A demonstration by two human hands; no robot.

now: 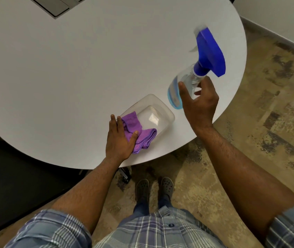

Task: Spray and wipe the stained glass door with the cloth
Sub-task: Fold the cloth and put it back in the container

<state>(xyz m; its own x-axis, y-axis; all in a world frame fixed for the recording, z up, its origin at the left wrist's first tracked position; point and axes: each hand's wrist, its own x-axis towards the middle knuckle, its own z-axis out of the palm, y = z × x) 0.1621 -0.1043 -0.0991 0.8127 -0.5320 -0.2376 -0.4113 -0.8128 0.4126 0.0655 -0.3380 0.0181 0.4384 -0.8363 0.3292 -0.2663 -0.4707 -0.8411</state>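
Observation:
A purple cloth (139, 133) lies crumpled at the near edge of the white round table (71, 77), partly against a clear plastic container (160, 111). My left hand (120, 138) rests on the cloth's left part, with the thumb pressed over its folds. A clear spray bottle (175, 93) with blue liquid and a blue trigger head (210, 54) stands tilted right of the container. My right hand (199, 102) wraps its thumb and fingers loosely around the bottle's neck; the head is blurred. No glass door is in view.
A grey laptop-like panel (53, 6) lies at the table's far edge. A dark chair or cabinet (8, 176) sits at the lower left. Below the table edge are a mottled floor (268, 122) and my feet in grey clogs (155, 187).

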